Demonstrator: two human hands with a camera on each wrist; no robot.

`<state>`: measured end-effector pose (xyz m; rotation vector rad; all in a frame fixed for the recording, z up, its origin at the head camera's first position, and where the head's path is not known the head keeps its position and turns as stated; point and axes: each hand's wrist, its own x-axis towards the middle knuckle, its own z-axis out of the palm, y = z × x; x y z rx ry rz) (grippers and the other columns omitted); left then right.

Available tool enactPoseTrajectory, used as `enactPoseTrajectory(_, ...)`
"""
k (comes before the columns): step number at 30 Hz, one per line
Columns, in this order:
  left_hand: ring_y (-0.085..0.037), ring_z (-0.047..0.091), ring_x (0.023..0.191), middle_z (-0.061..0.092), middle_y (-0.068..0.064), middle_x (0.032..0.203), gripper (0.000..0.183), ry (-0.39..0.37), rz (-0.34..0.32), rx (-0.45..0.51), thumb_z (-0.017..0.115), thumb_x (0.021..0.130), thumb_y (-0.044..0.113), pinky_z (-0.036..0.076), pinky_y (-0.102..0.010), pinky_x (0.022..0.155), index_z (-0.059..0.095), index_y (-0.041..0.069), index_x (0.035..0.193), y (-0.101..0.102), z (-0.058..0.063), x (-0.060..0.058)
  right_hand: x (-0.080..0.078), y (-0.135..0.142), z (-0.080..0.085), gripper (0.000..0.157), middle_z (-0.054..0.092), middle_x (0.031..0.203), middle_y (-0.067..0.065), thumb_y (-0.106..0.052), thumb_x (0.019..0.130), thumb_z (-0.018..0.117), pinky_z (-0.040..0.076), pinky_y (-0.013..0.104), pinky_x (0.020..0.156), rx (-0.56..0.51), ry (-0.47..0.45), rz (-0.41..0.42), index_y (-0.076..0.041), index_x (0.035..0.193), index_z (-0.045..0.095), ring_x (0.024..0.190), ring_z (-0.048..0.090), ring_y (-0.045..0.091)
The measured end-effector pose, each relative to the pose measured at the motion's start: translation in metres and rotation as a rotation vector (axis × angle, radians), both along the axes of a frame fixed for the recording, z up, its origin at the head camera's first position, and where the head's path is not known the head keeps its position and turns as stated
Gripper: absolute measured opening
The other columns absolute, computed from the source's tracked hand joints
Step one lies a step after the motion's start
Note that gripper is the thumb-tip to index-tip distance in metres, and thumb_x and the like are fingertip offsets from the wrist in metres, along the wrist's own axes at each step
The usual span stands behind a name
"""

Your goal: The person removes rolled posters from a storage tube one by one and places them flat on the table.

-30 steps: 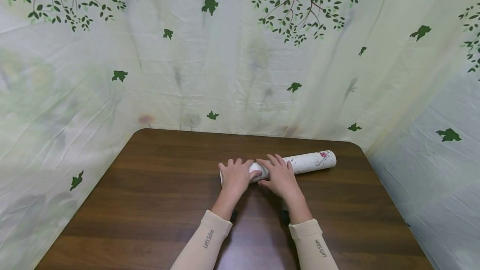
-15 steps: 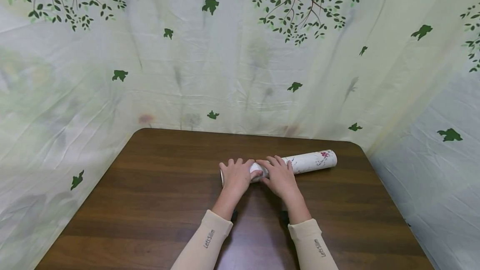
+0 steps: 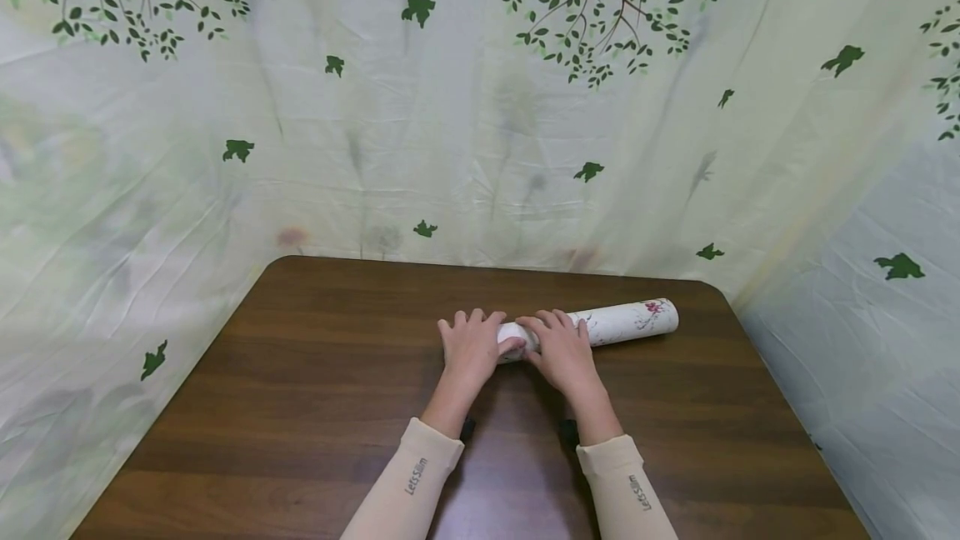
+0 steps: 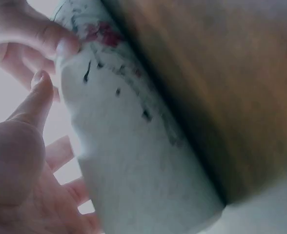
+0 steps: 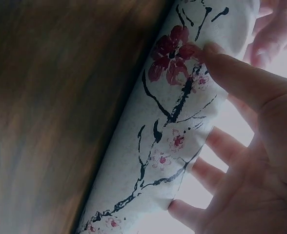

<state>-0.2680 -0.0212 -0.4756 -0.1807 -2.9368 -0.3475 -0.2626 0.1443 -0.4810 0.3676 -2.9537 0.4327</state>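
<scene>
A white rolled-up sheet printed with red blossoms and dark branches lies slantwise on the brown table. My left hand covers its left end, fingers bent over the far side; in the left wrist view the left thumb points along the roll beside its surface. Close by, my right hand holds the roll near its middle. In the right wrist view the right thumb presses on the print near a large red blossom, and the other fingertips reach the far side. The left end is hidden.
The wooden table has rounded far corners. Pale cloth curtains with printed leaves and branches hang behind the table and along both sides. Beige sleeves cover both forearms.
The roll has shifted slightly to the right, and its left end no longer shows beside my left hand. Both hands stay nearly in place, the right fingers slightly resettled.
</scene>
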Motion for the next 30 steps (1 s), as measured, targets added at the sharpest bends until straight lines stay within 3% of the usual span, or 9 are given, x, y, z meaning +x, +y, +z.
enactPoseTrajectory(4,-0.037,0.061,0.120,0.072,-0.009,0.131,0.067,-0.033,0.013,0.073,0.068,0.087,0.073,0.042,-0.057,0.098,0.073,0.026,0.134,-0.019,0.010,-0.006,-0.001,0.003,0.001,0.055,0.061,0.150,0.006,-0.030,0.093,0.083,0.026,0.077,0.120,0.001,-0.007,-0.003,-0.032,0.144,0.064,0.149,0.045,0.035)
enactPoseTrajectory(8,-0.036,0.064,0.115,0.075,-0.007,0.124,0.058,-0.078,0.045,0.193,0.076,0.087,0.064,0.042,-0.055,0.097,0.078,0.021,0.125,-0.051,0.021,-0.011,-0.002,0.005,0.002,0.054,0.060,0.151,0.007,-0.030,0.094,0.082,0.025,0.077,0.121,-0.003,-0.017,-0.001,-0.032,0.145,0.063,0.150,0.044,0.036)
enactPoseTrajectory(15,-0.032,0.071,0.118,0.080,-0.004,0.116,0.050,-0.236,0.024,0.349,0.078,0.092,0.054,0.047,-0.059,0.105,0.077,0.017,0.125,-0.096,0.026,-0.016,-0.003,0.010,0.002,0.055,0.060,0.151,0.007,-0.030,0.095,0.081,0.023,0.077,0.122,-0.013,-0.020,-0.017,-0.032,0.146,0.063,0.151,0.043,0.036)
enactPoseTrajectory(21,-0.027,0.071,0.115,0.081,-0.003,0.114,0.044,-0.358,-0.057,0.461,0.080,0.093,0.043,0.054,-0.050,0.100,0.077,0.015,0.128,-0.105,0.021,-0.019,-0.003,0.013,0.001,0.054,0.059,0.153,0.007,-0.031,0.095,0.081,0.023,0.078,0.122,-0.008,-0.025,-0.033,-0.032,0.146,0.062,0.151,0.042,0.037)
enactPoseTrajectory(30,-0.022,0.073,0.109,0.081,-0.007,0.113,0.046,-0.438,-0.113,0.586,0.085,0.090,0.030,0.056,-0.044,0.097,0.075,0.009,0.130,-0.103,0.018,-0.019,-0.003,0.015,0.004,0.055,0.059,0.152,0.007,-0.032,0.095,0.081,0.022,0.078,0.122,-0.004,-0.038,-0.047,-0.032,0.147,0.062,0.151,0.042,0.038)
